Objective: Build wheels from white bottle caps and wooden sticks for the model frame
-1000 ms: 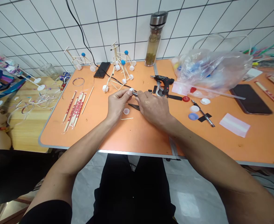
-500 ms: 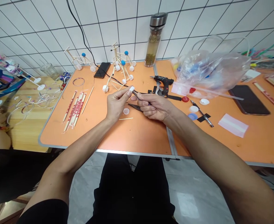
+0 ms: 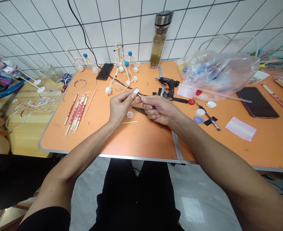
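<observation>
Head camera view, looking down over an orange table [image 3: 141, 144]: a person's bare hands meet near the middle, raised just above the surface. The left hand [image 3: 118, 107] pinches a small white cap [image 3: 136, 91] between thumb and fingertips. The right hand [image 3: 160, 109] is closed around a thin tool [image 3: 140, 95]; a bit of purple shows between its fingers, perhaps the handle. From the right hand, the cap lies to the left and slightly to the far side. The tool's long axis slants that same way, its tip ending at the cap's right side; whether it touches or enters the cap, I cannot tell. The left hand is the nearer to the cap, since it holds it, with the right hand just beside.

Below the hands, dark pointed jaws, apparently of pliers [image 3: 139, 110], show partly beneath the right hand. Left of them lies a clear round cap [image 3: 130, 114], and nearer, a short stick [image 3: 129, 122] running left to right.

Containers: at the far edge stands a glass bottle [image 3: 158, 48] with a metal lid, holding yellowish liquid with leaves at the bottom. To its right, a clear plastic bag [image 3: 222, 72] bulges with blue and pale pieces, too blurred to name. Far left, on a wooden table [image 3: 26, 141], sits a glass jar [image 3: 49, 72]; its contents are unclear.
</observation>
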`<control>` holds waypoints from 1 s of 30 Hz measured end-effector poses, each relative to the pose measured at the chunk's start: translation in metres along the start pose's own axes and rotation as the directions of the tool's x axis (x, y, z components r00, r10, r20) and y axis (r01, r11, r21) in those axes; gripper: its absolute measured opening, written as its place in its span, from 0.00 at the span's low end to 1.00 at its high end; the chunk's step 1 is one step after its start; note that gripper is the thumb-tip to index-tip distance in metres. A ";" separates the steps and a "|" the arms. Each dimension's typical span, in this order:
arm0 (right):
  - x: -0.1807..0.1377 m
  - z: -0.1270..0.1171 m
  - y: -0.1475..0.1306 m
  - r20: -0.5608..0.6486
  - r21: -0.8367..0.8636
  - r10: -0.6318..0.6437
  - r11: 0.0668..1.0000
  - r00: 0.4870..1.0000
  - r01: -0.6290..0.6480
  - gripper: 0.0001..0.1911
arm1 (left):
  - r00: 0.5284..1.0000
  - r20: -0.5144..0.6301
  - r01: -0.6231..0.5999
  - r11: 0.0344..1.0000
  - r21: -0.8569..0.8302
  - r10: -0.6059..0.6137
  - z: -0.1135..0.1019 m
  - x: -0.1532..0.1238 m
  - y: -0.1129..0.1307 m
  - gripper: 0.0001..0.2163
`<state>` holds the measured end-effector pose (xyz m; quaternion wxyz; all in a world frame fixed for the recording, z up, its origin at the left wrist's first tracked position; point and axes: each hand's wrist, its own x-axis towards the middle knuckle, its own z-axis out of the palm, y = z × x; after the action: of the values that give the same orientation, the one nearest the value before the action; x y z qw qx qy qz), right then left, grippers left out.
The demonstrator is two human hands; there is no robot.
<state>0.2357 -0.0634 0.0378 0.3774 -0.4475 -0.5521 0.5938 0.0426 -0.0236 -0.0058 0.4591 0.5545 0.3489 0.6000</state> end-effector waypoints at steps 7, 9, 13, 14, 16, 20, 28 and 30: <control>-0.001 0.009 0.013 -0.162 -0.773 -0.491 0.603 0.856 0.199 0.20 | 0.998 0.047 0.031 0.999 0.010 -0.031 0.000 0.005 -0.005 0.18; -0.002 0.010 0.013 -0.135 -0.871 -0.473 0.476 0.871 0.124 0.21 | 0.997 0.051 0.049 0.999 0.021 -0.050 0.000 0.005 -0.003 0.18; -0.006 0.018 0.010 -0.147 -0.968 -0.404 0.247 0.903 -0.047 0.23 | 0.996 0.038 0.076 0.996 0.050 -0.078 -0.003 0.006 -0.003 0.19; -0.007 0.020 0.009 -0.150 -0.976 -0.391 0.204 0.908 -0.073 0.23 | 0.996 0.039 0.077 0.996 0.050 -0.079 -0.003 0.006 -0.005 0.19; -0.010 0.025 0.008 -0.145 -0.984 -0.380 0.153 0.913 -0.093 0.24 | 0.997 0.038 0.073 0.997 0.037 -0.074 -0.003 0.006 -0.008 0.19; -0.012 0.025 0.005 -0.177 -0.945 -0.406 0.323 0.897 -0.041 0.20 | 0.999 0.003 0.048 0.999 -0.004 -0.048 0.000 0.003 -0.013 0.21; 0.002 -0.004 -0.008 0.179 0.231 0.112 0.961 0.977 -0.152 0.14 | 0.998 -0.013 -0.058 0.998 -0.006 0.058 0.001 0.001 0.000 0.21; 0.003 -0.001 -0.005 0.135 0.184 0.077 0.978 0.988 -0.101 0.15 | 0.998 -0.019 -0.057 0.998 -0.007 0.056 0.001 0.002 -0.001 0.21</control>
<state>0.2357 -0.0601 0.0424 0.3555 -0.3951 -0.4951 0.6873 0.0437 -0.0219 -0.0056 0.4409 0.5568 0.3350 0.6192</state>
